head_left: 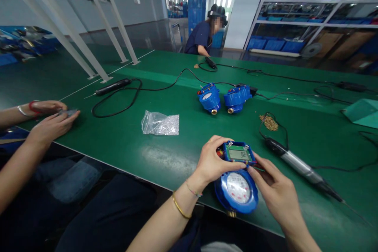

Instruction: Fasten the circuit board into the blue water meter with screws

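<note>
A blue water meter (236, 191) with a round white dial rests at the near edge of the green table (124, 141). On its upper part sits a green circuit board with a small display (238, 152). My left hand (211, 161) grips the meter's left side, with fingers curled over the board's top corner. My right hand (273, 191) holds the right side, its fingertips touching the board's edge.
An electric screwdriver (298, 167) lies to the right, with a pile of brass screws (268, 123) behind it. Two more blue meters (224, 98), a plastic bag (160, 123) and another screwdriver (113, 86) lie farther back. A person's hands (49, 120) work at left; another person (206, 33) sits across.
</note>
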`<control>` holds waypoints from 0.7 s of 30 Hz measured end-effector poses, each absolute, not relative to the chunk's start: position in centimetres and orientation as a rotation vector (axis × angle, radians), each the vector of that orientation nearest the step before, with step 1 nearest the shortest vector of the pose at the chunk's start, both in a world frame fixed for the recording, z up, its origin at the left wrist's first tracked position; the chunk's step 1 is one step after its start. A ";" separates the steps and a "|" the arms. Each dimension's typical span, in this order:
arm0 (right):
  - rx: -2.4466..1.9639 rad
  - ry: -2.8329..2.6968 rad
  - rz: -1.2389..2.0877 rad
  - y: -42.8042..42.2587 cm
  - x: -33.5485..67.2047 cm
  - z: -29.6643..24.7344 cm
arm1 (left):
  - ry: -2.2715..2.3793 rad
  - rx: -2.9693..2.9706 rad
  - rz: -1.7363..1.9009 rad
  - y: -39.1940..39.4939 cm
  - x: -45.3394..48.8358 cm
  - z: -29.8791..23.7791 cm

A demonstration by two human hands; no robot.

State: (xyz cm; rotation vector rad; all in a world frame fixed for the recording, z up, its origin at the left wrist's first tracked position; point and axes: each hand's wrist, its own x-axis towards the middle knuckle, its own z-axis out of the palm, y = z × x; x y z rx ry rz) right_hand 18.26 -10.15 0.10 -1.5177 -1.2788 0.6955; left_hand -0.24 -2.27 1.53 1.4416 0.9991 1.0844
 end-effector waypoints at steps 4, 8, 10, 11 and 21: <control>-1.463 -1.256 0.529 -10.8 17.8 1.4 | 1.020 1.438 1.077 -2.5 -0.6 1.7; -1.413 -1.542 0.323 -10.3 18.3 2.8 | 1.013 1.439 1.063 -2.4 -0.8 1.8; -1.359 -1.650 0.300 -9.6 18.9 3.1 | 1.005 1.449 1.058 -2.4 -0.9 1.8; -1.331 -1.690 0.301 -9.2 19.2 3.3 | 1.000 1.458 1.062 -2.3 -0.9 1.8; -1.158 -1.804 0.758 -6.3 21.1 3.1 | 0.988 1.479 1.046 -2.3 -1.3 1.9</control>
